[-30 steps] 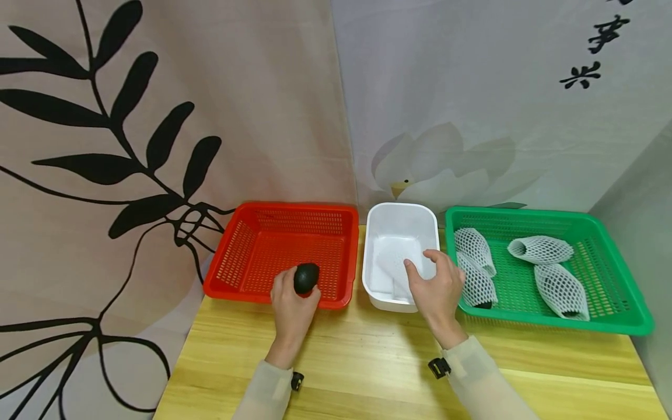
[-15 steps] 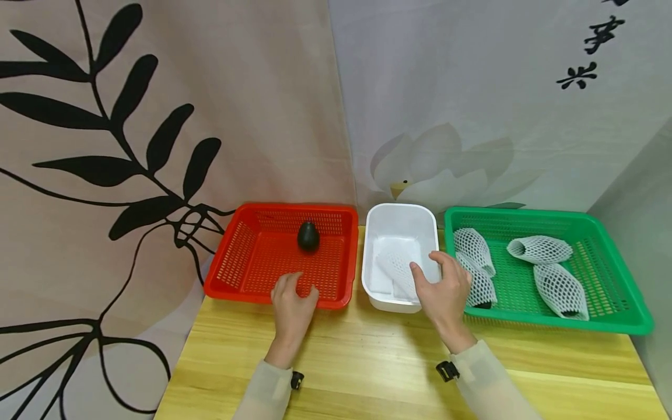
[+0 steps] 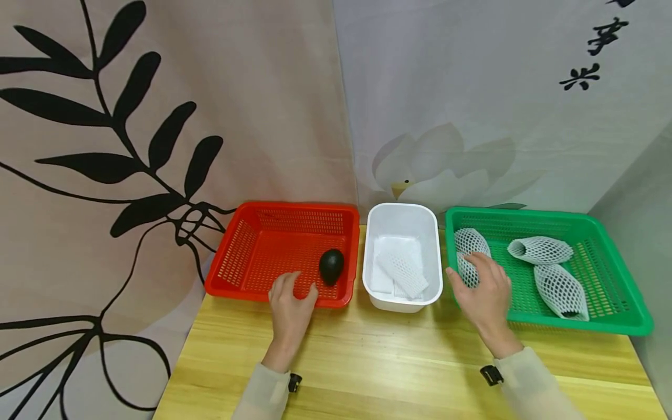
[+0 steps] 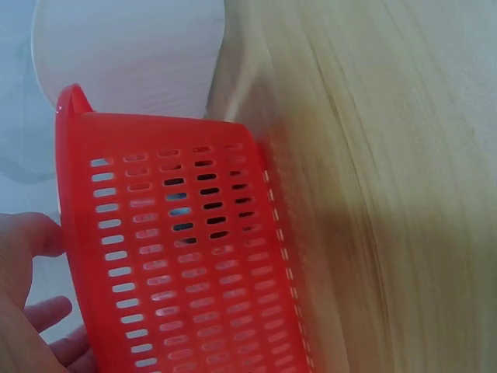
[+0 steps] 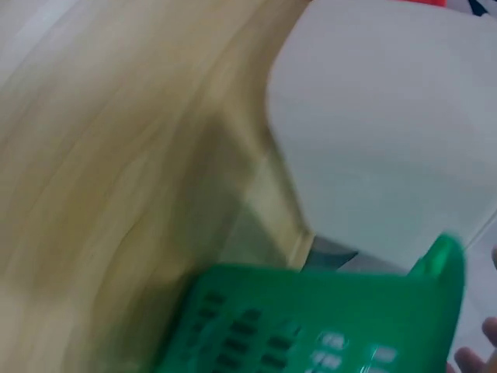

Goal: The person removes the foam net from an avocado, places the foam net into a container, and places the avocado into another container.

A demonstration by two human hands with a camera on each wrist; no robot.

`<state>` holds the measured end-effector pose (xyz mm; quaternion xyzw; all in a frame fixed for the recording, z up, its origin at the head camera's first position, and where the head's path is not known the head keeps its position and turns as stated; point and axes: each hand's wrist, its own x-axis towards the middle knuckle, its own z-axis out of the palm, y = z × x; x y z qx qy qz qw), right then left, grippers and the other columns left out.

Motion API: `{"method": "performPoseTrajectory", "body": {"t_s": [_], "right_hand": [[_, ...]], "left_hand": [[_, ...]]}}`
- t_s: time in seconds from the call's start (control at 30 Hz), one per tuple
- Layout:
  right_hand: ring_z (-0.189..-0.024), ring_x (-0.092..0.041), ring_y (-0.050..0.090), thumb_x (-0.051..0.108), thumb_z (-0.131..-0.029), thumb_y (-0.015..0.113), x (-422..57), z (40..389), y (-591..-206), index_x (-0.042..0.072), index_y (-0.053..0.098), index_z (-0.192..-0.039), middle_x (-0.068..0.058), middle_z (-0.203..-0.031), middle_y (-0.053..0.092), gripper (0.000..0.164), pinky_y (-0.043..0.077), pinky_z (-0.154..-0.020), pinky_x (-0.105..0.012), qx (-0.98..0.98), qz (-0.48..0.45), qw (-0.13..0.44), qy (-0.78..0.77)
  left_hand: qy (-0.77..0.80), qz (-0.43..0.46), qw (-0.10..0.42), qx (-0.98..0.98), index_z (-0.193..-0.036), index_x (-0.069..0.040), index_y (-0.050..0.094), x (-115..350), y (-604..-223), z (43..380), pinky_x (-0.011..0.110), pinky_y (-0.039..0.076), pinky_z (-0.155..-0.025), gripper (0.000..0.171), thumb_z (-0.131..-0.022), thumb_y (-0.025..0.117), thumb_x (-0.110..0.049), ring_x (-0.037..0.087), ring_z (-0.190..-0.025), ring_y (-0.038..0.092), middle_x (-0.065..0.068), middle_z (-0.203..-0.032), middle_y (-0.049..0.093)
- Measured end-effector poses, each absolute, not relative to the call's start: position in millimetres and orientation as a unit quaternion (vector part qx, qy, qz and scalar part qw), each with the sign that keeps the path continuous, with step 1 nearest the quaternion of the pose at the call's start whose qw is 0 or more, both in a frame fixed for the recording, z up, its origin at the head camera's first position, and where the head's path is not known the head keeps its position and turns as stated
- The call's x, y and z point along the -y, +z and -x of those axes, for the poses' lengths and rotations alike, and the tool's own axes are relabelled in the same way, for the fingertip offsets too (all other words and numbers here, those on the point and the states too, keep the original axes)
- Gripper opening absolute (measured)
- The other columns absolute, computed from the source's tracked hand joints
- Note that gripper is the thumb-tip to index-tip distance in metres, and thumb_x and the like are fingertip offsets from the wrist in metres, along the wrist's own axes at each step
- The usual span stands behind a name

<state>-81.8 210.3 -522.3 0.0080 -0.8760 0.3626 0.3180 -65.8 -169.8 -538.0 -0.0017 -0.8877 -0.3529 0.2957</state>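
Observation:
A dark avocado (image 3: 331,266) lies in the right part of the red basket (image 3: 273,251). Over that basket's near rim is my left hand (image 3: 290,306), fingers spread and loosely bent around nothing. The left wrist view has its fingers beside the red rim (image 4: 68,186). My right hand (image 3: 485,294) hovers over the left end of the green basket (image 3: 517,300), thumb apart from the fingers and holding nothing. It partly hides white foam net sleeves (image 3: 471,240) there. In the white bin (image 3: 404,219) lies a flattened foam net (image 3: 408,273).
Two more foam net sleeves, one (image 3: 541,249) above the other (image 3: 562,290), lie farther right in the green basket, plump in shape. The three containers stand side by side along the back of the wooden table (image 3: 367,367). A printed curtain (image 3: 273,105) hangs behind them.
My left hand has let go of the avocado, which has rolled about inside the red basket and now lies at its right. My right hand has moved from the white bin to the green basket.

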Motion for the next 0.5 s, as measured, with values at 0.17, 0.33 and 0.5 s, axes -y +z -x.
{"method": "performPoseTrajectory", "body": {"t_s": [0.17, 0.33, 0.5], "right_hand": [[-0.121, -0.052, 0.055, 0.023, -0.079, 0.088, -227, 79, -528, -0.008, 0.067, -0.121, -0.028, -0.133, 0.063, 0.056, 0.040, -0.096, -0.065, 0.909, 0.023, 0.245, 0.336], [-0.123, -0.054, 0.053, 0.032, -0.084, 0.085, -239, 80, -528, -0.009, 0.061, -0.131, -0.032, -0.137, 0.058, 0.067, 0.039, -0.097, -0.070, 0.934, 0.056, 0.170, 0.309], [-0.119, -0.056, 0.052, 0.040, -0.090, 0.079, -248, 83, -522, -0.009, 0.055, -0.138, -0.036, -0.137, 0.055, 0.073, 0.041, -0.094, -0.070, 0.945, 0.090, 0.114, 0.294]], "left_hand": [[-0.357, 0.014, 0.307, 0.882, -0.111, 0.007, 0.073, 168, -535, 65, 0.056, 0.046, -0.090, 0.039, -0.078, 0.088, -0.006, 0.042, -0.103, 0.065, 0.023, -0.110, 0.069], [-0.355, 0.025, 0.312, 0.881, -0.111, 0.006, 0.073, 164, -531, 64, 0.055, 0.046, -0.089, 0.040, -0.076, 0.090, -0.006, 0.041, -0.103, 0.065, 0.022, -0.109, 0.069], [-0.352, 0.040, 0.321, 0.878, -0.110, 0.006, 0.073, 159, -529, 63, 0.053, 0.046, -0.087, 0.040, -0.075, 0.090, -0.005, 0.040, -0.100, 0.065, 0.021, -0.107, 0.069]]}}
